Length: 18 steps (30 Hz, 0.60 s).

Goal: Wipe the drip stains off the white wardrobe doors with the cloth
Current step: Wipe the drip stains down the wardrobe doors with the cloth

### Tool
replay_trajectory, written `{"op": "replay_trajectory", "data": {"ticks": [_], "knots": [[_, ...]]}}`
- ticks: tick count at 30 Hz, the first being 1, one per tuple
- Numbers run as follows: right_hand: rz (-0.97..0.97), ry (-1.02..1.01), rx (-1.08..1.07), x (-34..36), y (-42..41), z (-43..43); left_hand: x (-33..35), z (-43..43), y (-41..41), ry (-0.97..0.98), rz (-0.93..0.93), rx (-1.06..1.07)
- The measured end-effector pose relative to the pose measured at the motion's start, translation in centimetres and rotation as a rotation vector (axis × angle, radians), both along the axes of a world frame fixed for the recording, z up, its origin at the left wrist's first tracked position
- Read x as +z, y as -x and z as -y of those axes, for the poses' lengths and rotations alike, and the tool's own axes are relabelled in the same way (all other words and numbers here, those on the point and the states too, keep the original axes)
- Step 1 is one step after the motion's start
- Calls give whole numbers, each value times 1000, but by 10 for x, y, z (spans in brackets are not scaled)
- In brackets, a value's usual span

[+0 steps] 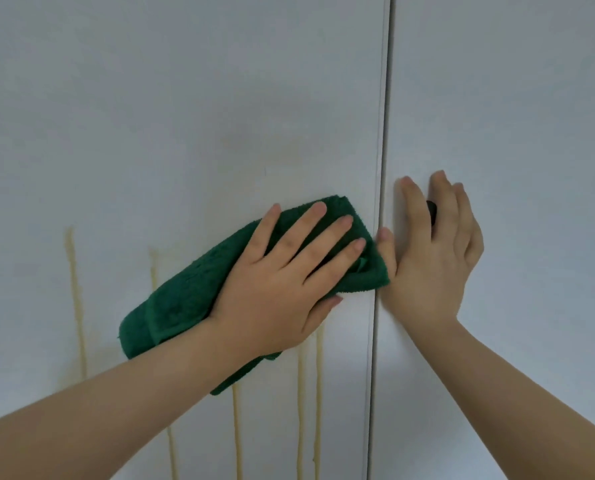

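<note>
While the left hand [272,296] presses the green cloth [185,299] against the left door [150,133] with fingers spread straight, yellow drip stains [78,306] streak below it. Right hand [434,258] lies flat on the right door [531,133] — fingers loosely straight over a dark knob [432,211].

Bare forearms [116,403], left hand [275,285], right hand [434,258], short fingernails [320,206]
</note>
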State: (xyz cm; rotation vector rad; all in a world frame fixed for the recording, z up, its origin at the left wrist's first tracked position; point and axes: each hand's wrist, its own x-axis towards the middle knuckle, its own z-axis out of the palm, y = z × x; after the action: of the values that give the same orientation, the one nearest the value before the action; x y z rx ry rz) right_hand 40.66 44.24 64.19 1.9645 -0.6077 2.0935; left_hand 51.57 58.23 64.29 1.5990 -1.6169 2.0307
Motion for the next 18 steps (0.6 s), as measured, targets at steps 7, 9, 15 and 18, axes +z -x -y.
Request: {"op": "replay_trajectory", "data": {"ticks": [7, 9, 15, 18], "knots": [[45, 52, -26, -3, -4, 7, 37, -6, -10, 221, -81, 74], [49, 50, -17, -4, -5, 7, -5, 4, 1, 47, -13, 52], [38, 59, 5, -4, -2, 5, -7, -21, -20, -45, 66, 114], [47, 61, -7, -5, -3, 6, -12, -16, -15, 164, -119, 114]]}}
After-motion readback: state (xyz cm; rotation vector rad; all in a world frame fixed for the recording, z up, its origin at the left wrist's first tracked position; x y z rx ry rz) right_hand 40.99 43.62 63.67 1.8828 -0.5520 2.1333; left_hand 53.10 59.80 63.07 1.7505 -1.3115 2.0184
